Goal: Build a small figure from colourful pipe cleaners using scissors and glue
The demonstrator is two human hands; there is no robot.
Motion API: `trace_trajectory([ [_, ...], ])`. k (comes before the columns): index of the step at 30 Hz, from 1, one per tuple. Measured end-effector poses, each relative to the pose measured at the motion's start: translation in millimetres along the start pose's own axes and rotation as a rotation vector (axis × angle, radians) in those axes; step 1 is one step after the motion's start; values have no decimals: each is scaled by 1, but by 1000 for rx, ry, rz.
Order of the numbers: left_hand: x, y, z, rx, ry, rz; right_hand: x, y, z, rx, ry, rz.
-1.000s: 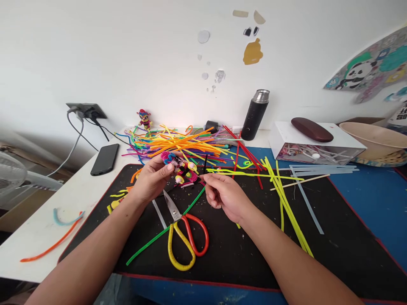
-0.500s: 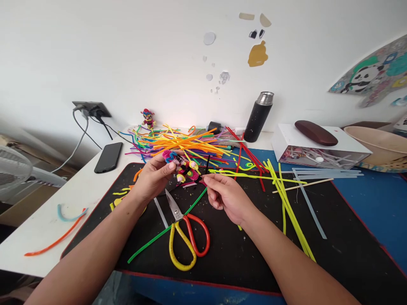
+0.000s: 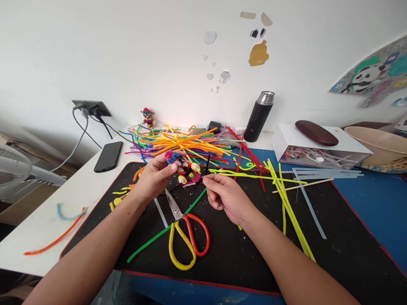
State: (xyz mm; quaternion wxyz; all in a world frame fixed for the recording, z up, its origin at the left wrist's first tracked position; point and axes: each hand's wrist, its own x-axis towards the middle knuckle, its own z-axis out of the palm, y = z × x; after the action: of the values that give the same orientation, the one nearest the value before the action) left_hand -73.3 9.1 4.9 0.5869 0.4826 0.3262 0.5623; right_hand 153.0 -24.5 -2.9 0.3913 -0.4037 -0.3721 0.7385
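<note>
My left hand is closed around a small pipe-cleaner doll, pink and blue at one end, with black, yellow and magenta parts. The doll lies tilted above the mat. My right hand is closed in a pinch just right of the doll's lower end; what its fingertips hold is too small to tell. A short black pipe cleaner rises just behind those fingertips. Below the hands lie scissors with one yellow and one red handle, blades parted, on a green pipe cleaner.
Heaped pipe cleaners lie at the back, near a similar doll. A black flask stands behind; a white box is at right. Yellow pipe cleaners and glue sticks lie right; a phone lies left.
The doll in my left hand has shifted slightly right and turned a little. My right hand has hardly moved and stays pinched.
</note>
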Motion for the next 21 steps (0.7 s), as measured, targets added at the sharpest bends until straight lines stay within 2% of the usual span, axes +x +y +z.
trace_trajectory([
  [21, -1, -1, 0, 14, -14, -26, 0, 0, 0, 8, -14, -5],
])
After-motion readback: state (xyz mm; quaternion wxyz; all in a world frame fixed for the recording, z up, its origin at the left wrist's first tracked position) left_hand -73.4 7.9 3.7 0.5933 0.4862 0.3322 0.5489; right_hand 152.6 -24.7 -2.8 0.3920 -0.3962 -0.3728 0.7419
